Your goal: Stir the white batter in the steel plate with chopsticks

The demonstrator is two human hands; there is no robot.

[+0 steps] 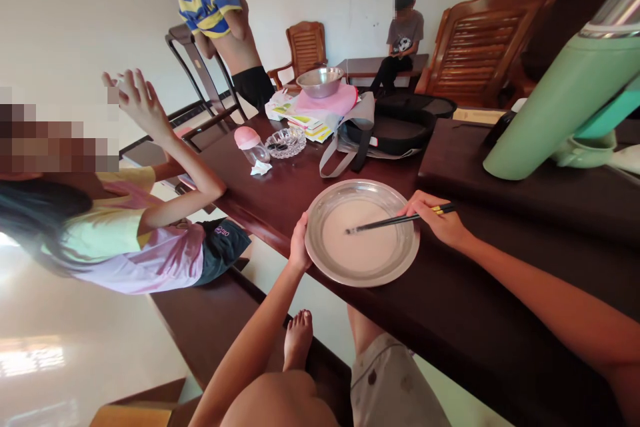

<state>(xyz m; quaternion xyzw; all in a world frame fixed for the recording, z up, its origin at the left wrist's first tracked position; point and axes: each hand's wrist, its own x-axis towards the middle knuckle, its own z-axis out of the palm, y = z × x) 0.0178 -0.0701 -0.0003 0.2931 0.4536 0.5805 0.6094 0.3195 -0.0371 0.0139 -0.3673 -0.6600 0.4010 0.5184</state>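
A shallow metal bowl [411,243] stands near the edge of the dark wooden table, with a pale, milky mixture [357,250] in it. My left hand [300,243] grips the bowl's left rim, its fingers partly hidden by the bowl. In my right hand [436,217] is a pair of black chopsticks [383,221] with yellow bands near the upper end. The fingers are closed around them, and their whitened tips dip into the mixture near the bowl's middle.
Beyond the bowl are a backpack [390,127], a glass ashtray [286,143], a pink-capped bottle [253,143] and another metal bowl [321,82] on papers. A green flask [560,100] stands at right. One person [150,233] sits at left; two others are farther back.
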